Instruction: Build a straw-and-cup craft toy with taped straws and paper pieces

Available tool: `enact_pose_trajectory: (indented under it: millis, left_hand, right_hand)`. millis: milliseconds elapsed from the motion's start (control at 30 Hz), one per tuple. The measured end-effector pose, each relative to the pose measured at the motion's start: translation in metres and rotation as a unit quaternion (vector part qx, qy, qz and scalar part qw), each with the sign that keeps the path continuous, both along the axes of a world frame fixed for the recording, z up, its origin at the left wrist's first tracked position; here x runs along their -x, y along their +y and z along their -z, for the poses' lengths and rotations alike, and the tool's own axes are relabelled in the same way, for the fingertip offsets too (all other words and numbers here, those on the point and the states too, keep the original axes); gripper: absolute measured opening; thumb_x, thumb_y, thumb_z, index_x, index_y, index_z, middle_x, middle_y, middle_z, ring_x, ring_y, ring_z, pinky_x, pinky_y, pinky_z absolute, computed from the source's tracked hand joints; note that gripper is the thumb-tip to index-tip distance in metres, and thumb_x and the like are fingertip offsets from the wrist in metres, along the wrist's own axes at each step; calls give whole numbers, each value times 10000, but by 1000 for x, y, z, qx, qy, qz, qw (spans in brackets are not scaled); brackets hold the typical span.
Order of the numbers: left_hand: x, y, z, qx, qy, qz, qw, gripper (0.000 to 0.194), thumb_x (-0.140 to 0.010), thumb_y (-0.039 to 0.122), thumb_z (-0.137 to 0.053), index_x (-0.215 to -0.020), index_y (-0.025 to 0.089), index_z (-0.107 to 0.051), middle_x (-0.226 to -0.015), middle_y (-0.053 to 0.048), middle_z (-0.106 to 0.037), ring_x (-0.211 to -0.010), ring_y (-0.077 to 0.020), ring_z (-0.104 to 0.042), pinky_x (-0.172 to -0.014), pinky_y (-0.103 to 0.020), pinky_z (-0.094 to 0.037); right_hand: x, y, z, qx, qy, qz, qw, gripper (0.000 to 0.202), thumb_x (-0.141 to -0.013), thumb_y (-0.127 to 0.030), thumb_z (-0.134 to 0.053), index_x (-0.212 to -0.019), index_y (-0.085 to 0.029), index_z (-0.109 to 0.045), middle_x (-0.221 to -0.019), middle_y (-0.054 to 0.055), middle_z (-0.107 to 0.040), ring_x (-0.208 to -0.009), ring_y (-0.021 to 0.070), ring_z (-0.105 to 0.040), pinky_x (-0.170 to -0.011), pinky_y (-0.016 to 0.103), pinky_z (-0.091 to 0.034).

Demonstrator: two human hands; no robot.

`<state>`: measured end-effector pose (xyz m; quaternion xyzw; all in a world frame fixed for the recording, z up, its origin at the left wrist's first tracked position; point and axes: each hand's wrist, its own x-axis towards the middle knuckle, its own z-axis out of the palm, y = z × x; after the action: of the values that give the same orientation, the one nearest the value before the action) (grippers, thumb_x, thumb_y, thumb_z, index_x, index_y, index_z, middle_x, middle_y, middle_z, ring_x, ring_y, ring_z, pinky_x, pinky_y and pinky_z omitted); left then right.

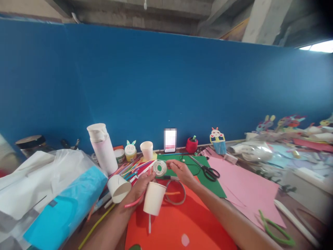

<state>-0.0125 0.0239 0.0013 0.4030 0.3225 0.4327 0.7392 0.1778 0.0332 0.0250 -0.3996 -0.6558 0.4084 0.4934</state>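
My left hand [142, 184] is closed around a small roll of tape [159, 168], which stands up between its fingers. A white paper cup [154, 198] hangs against the same hand, tilted, with a thin white stick [149, 224] pointing down from its base. A pink pipe cleaner [133, 203] crosses the left wrist. Just right of the roll, my right hand [179, 170] has thumb and forefinger pinched together; what they hold, if anything, is too small to make out. Red paper [182, 225] lies below both hands.
Black scissors [210, 173] rest on green paper [218, 189], beside pink paper [249, 184]. A phone [170, 140] stands by the blue wall. Left are a white roll [119, 188], a tall white bottle [104, 152] and a blue packet [67, 208].
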Motion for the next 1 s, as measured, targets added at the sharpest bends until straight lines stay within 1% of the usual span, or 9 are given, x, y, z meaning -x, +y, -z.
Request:
enact_pose_trajectory:
  millis: [100,200,333,433,567,633,767,900,1000]
  left_hand:
    - [0,1,2,-1,3,-1,1000,292,-683,354,-671,-654,153,-461,-444,60,-411,-367,-50,-337,-401,-202,-234]
    - [-1,0,1,1,-4,-1,1000,288,-681,355,-675,-689,156,-467,-446,66,-410,-363,-47,-337,-400,-199,-231]
    - [-1,-1,-2,11,-16,-1,1000,278,-676,338,-686,-718,157,-479,-446,67,-423,-362,-47,-352,-404,-195,-236]
    - [-1,-1,-4,20,-24,-9,999,264,-666,310,-700,-722,155,-494,-452,62,-444,-370,-51,-371,-407,-193,-246]
    - [-1,-4,-9,23,-28,-21,999,263,-670,353,-691,-713,144,-537,-477,42,-490,-387,-64,-408,-419,-204,-284]
    - [-2,-6,-12,18,-37,-24,999,277,-674,381,-682,-759,140,-574,-521,23,-534,-413,-76,-444,-440,-214,-319]
    - [-3,-9,-14,16,-56,8,998,345,-711,438,-629,-891,144,-605,-571,0,-572,-443,-94,-475,-468,-229,-358]
    - [-3,-8,-12,22,-57,21,998,402,-726,469,-597,-946,133,-593,-580,-6,-572,-442,-98,-471,-457,-229,-360]
    - [-3,-8,-12,14,-46,8,999,342,-729,415,-618,-930,141,-579,-609,-2,-566,-462,-90,-477,-463,-217,-367]
  right_hand:
    - [5,-6,-5,-4,4,-53,999,289,-836,-362,-447,-976,-172,-615,-918,38,-639,-857,163,-575,-802,300,-434]
    - [9,-11,-7,6,3,-74,997,280,-799,-361,-517,-982,-170,-608,-925,34,-643,-841,161,-574,-779,290,-435]
    - [11,-10,-2,17,7,-72,997,266,-757,-343,-579,-950,-161,-604,-870,30,-644,-774,152,-577,-711,272,-445]
    - [8,-6,4,7,-1,-70,998,262,-761,-329,-574,-966,-168,-600,-879,29,-641,-786,152,-575,-712,271,-446]
    - [4,-3,10,-15,-31,-51,998,268,-765,-310,-560,-995,-176,-595,-904,35,-639,-791,157,-572,-691,271,-455]
    - [3,-3,12,-26,-46,-32,998,269,-760,-285,-561,-1007,-184,-592,-921,35,-638,-803,160,-571,-687,271,-459]
    - [1,-2,17,-53,-52,-18,997,292,-757,-232,-549,-1044,-187,-576,-964,42,-633,-869,173,-571,-740,291,-462]
    - [1,-4,13,-70,-59,-40,995,296,-754,-193,-535,-1047,-183,-577,-1019,53,-618,-925,180,-562,-786,304,-460]
    - [3,-10,5,-65,-63,-49,995,301,-749,-172,-525,-1045,-182,-576,-1024,55,-615,-920,178,-568,-780,308,-467]
